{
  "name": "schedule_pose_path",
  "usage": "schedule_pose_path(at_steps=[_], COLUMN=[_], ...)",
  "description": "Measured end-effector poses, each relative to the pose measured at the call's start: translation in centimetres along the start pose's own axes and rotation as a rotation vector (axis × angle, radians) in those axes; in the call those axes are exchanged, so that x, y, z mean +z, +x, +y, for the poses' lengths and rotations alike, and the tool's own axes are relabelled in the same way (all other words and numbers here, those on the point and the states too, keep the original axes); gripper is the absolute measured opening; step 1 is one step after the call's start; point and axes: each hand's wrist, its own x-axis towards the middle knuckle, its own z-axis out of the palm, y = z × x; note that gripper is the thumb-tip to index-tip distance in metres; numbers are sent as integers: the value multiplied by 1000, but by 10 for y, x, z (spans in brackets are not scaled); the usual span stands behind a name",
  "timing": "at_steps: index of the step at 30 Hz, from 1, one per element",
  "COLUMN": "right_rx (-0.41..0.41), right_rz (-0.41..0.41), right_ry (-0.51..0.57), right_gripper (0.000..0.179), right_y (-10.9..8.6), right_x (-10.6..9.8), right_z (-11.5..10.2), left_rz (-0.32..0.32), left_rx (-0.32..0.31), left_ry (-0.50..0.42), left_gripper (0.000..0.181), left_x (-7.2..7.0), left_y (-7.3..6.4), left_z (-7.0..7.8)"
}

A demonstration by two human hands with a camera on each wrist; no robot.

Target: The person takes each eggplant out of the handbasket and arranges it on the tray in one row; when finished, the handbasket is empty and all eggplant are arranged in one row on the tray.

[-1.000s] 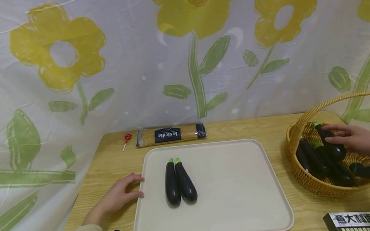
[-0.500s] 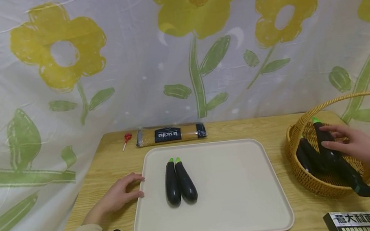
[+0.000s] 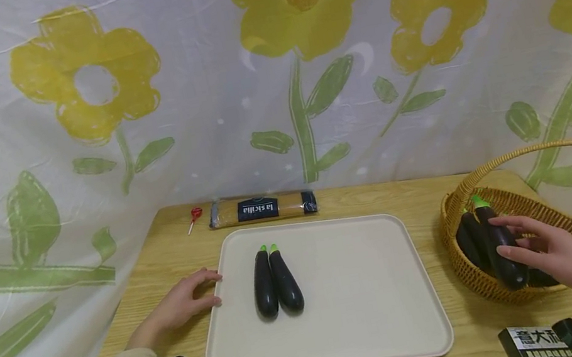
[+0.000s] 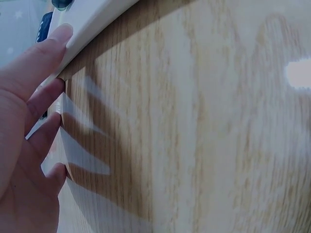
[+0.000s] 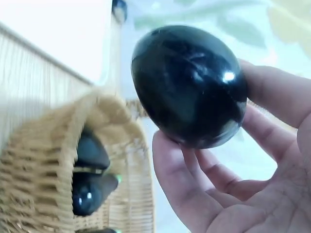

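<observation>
My right hand (image 3: 560,254) pinches a dark eggplant (image 3: 501,252) between thumb and fingers, over the wicker basket (image 3: 473,281). Its rounded end faces the camera in the right wrist view, and the basket's rim lies beneath and to the left. Other eggplants (image 5: 89,191) lie inside the basket, partly hidden. On the pale tray (image 3: 364,298), two eggplants (image 3: 265,287) lie side by side left of centre, green stem ends away from me. My left hand (image 3: 184,302) is at the tray's left edge, fingers spread and touching the rim, holding nothing.
Behind the tray lies a clear-wrapped pack of spaghetti (image 3: 262,207) with a dark label. Left of it is a small red-topped thing (image 3: 193,217) on a thin stick. A black and white pasta box (image 3: 530,346) sits at the front right, partly behind my right wrist. A flowered cloth hangs behind.
My right hand has drawn the eggplant nearer and a little leftward over the basket, and my right wrist has come down towards the pasta box. The left hand and tray eggplants stay put.
</observation>
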Motion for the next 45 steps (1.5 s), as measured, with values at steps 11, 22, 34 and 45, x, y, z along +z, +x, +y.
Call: schedule_pose_path(at_steps=[11, 22, 34, 45], right_rx=[83, -38, -168, -172], right_rz=[-89, -133, -227, -320], right_ry=[165, 92, 198, 354], right_gripper=[60, 50, 43, 44], right_y=[-27, -26, 11, 55], right_x=[20, 39, 82, 130], right_z=[-23, -58, -73, -79], left_rz=[9, 6, 6, 41], left_rx=[-7, 3, 9, 66], left_ry=[-6, 0, -7, -17], left_gripper=[44, 44, 44, 41], left_x=[1, 1, 4, 2], left_y=[0, -1, 1, -1], left_z=[-3, -2, 0, 0])
